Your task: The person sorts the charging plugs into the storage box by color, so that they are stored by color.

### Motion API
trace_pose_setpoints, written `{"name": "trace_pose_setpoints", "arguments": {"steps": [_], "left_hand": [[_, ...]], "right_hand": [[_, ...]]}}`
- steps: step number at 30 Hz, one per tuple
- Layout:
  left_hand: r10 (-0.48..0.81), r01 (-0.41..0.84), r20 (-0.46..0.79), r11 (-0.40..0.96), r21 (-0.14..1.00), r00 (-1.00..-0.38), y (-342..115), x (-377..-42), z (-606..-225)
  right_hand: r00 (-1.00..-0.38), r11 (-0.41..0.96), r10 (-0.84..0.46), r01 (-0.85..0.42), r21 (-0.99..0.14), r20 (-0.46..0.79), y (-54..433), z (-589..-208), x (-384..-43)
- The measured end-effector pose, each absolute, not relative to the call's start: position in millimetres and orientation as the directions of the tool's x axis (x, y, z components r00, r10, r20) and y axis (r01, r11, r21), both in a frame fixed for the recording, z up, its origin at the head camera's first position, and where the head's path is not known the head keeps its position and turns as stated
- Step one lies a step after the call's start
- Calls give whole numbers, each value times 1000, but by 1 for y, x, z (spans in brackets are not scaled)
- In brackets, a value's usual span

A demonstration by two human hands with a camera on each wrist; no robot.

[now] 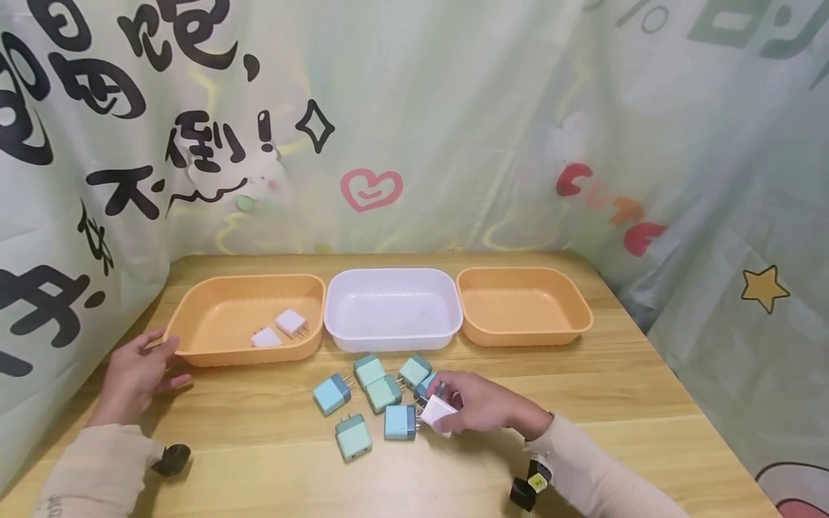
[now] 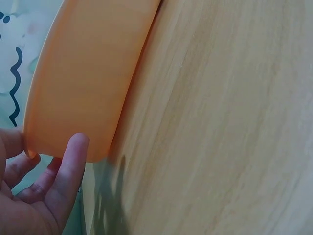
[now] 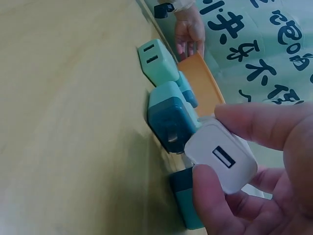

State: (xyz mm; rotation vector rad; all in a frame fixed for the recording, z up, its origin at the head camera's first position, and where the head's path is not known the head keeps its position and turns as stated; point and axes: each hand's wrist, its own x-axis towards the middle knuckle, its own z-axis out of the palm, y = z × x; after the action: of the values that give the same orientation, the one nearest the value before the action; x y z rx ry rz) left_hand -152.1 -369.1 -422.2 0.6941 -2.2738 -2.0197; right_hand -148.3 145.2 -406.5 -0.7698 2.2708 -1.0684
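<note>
My right hand (image 1: 476, 403) pinches a white USB charger (image 3: 226, 159) between thumb and fingers. Its USB port faces the right wrist camera. Close beside it lie a blue charger (image 1: 400, 422) and several other blue and green plug chargers, such as a green one (image 1: 353, 437) nearer the front. At the left, my left hand (image 1: 139, 370) touches the end of an orange tray (image 2: 88, 88), its fingers loose around the corner. Two white chargers (image 1: 291, 323) rest inside that tray, towards its right side.
A white tray (image 1: 393, 344) stands in the middle of the row, behind the chargers. Another orange tray (image 1: 526, 337) adjoins it on the right. Behind the wooden table (image 1: 635, 424) hangs a printed curtain (image 1: 447, 144), which also runs down both sides.
</note>
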Motion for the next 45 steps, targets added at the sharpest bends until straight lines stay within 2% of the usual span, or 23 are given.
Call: {"name": "trace_pose_setpoints", "arguments": {"steps": [12,20,28,33,45], "left_hand": [[-339,-293,-260,47,955,-904,-369,-154,-418],[-337,-298,-269,39,954,-902,-370,-153,-418],[-345,-306,-269,55,950,-899,-369,-153,-416],[-335,-309,-276,49,950,-901,-370,-151,-420],[-335,-292,-263,39,955,-905,-368,-151,-422]], "right_hand": [[-708,462,-666,-141,-875,-237,139,-390,-165],[-713,497,-664,-192,-846,-228,130,-383,-178],[-723,514,-678,-340,-787,-131,119,-376,-185],[-717,503,-685,-336,-797,-130,112,-373,-190],[-723,456,-672,-232,-859,-161,96,-358,-202]]}}
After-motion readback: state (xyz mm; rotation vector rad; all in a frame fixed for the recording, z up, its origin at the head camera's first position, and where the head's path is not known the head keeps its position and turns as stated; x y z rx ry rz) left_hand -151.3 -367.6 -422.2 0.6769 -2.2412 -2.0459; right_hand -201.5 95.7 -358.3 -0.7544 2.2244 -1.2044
